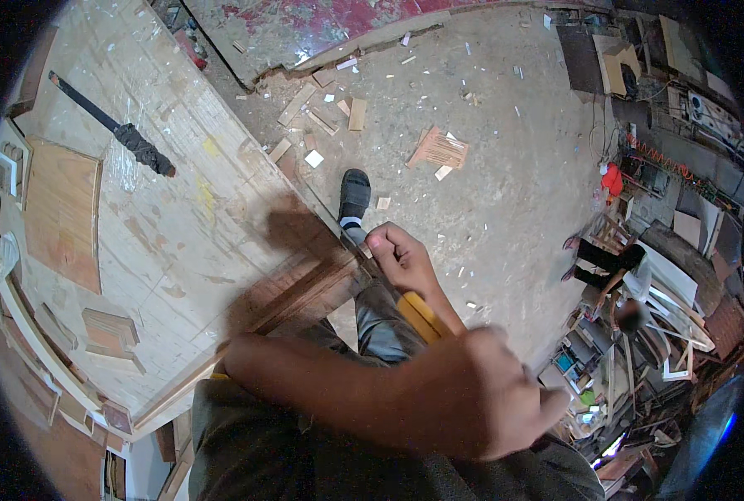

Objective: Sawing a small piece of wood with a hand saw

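The left hand point(501, 397) is blurred; its grip state cannot be determined. The yellow item point(420, 316) lies between the 2 hands, partly hidden. The right hand point(403, 265) has its grip curled together beside the wooden piece point(313, 288) at the edge of the worktop point(176, 179). Beyond, wood scraps point(440, 152) lie on the floor point(505, 217)

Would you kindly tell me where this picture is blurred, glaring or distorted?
In the head view, the left hand is motion-blurred, the right hand sharper; that view also shows glare on the red surface, and straight edges bending near its rim.
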Action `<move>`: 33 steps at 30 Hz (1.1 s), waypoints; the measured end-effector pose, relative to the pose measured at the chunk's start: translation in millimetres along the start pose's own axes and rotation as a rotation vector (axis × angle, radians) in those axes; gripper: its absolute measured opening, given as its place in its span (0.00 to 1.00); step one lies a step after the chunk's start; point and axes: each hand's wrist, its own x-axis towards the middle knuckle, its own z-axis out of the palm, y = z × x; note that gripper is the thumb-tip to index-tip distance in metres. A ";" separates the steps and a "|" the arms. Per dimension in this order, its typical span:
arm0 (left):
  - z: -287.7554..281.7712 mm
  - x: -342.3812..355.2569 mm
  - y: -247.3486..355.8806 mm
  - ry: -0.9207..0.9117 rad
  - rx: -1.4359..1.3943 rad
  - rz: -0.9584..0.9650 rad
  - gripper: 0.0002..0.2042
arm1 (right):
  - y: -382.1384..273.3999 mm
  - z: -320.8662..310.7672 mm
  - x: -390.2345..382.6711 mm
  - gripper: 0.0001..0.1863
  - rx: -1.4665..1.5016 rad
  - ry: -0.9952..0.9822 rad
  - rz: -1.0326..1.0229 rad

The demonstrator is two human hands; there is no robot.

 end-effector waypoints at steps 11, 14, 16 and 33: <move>59.8 -10.6 16.2 0.125 0.070 -0.058 0.11 | -13.8 6.3 -2.8 0.11 0.085 0.013 0.078; 59.2 -16.5 26.4 0.436 0.085 -0.048 0.14 | -14.8 7.2 -3.8 0.11 0.121 0.046 0.111; 56.3 -16.2 33.0 0.446 -0.049 -0.004 0.14 | -19.4 7.9 -1.1 0.11 0.134 0.039 0.114; 39.1 -10.9 25.1 -0.141 -0.066 -0.055 0.13 | -11.4 7.5 0.8 0.13 0.073 -0.002 0.027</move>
